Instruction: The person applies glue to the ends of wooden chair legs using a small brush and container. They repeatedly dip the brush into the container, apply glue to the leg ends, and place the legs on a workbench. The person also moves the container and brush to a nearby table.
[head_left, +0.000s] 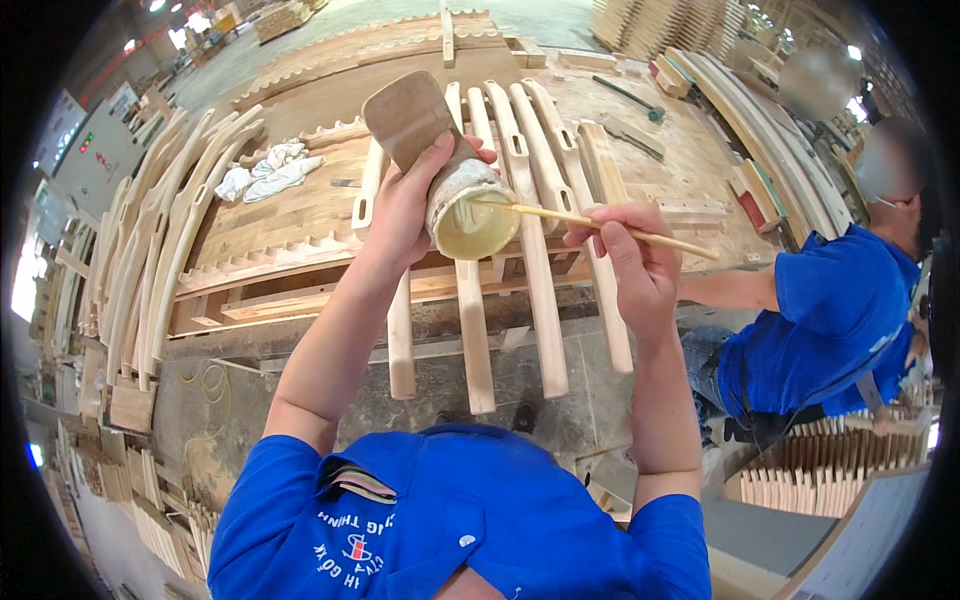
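Note:
My left hand (408, 205) is closed around a small crusted cup (463, 176), tipped so its mouth faces me. Pale yellow, glue-like paste (482, 230) coats its inside. A flat brown piece with rounded corners (408, 115) sticks up beyond the same hand; how it joins the cup is hidden. Between the fingers and thumb of my right hand (635, 255) is a thin wooden stick (570, 216), its far end inside the cup. Below and beyond both hands lie several long, pale wooden parts (545, 320), some with oval slots, their near ends jutting past the bench edge.
The wooden bench (330, 215) carries notched rails, a white cloth (270, 172) and a hammer-like tool (630, 100). Curved wooden parts (185, 215) stand stacked at left. On the right, close by, is a co-worker in a blue shirt (820, 310). Stacked boards (760, 140) lie behind.

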